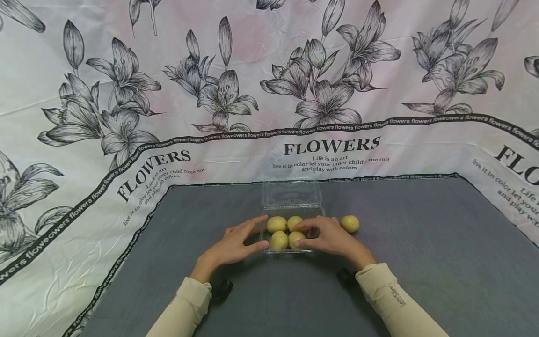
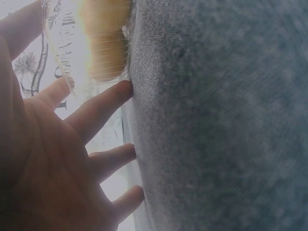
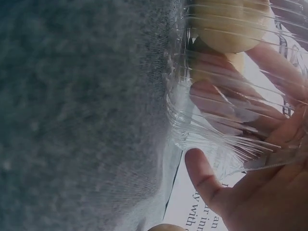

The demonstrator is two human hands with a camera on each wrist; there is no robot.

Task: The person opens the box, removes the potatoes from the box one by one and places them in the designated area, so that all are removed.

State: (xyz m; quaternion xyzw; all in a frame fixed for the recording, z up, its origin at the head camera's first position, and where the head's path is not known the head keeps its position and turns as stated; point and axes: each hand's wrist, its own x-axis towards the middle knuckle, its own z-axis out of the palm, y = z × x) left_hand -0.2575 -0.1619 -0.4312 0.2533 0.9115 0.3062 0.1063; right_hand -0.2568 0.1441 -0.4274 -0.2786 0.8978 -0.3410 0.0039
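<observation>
A clear plastic box [image 1: 290,252] stands on the table, its transparent lid [image 1: 291,193] raised at the back. Inside sit several smooth yellow oval fruits [image 1: 276,224]. My right hand [image 1: 330,236] reaches over the box's right wall, thumb and index finger around the front right yellow fruit [image 1: 296,239]. Through the ribbed plastic, the right wrist view shows fingers beside a yellow fruit [image 3: 231,24], with one finger outside the wall. My left hand [image 1: 236,241] is spread at the box's left side, thumb and index fingertips right at the wall.
One more yellow fruit [image 1: 350,223] lies on the grey tabletop [image 1: 269,295], just right of the box and behind my right hand. A white flower-printed cloth [image 1: 236,164] hangs along the back and sides of the table. Dark wrist cameras [image 1: 222,289] sit beneath both wrists.
</observation>
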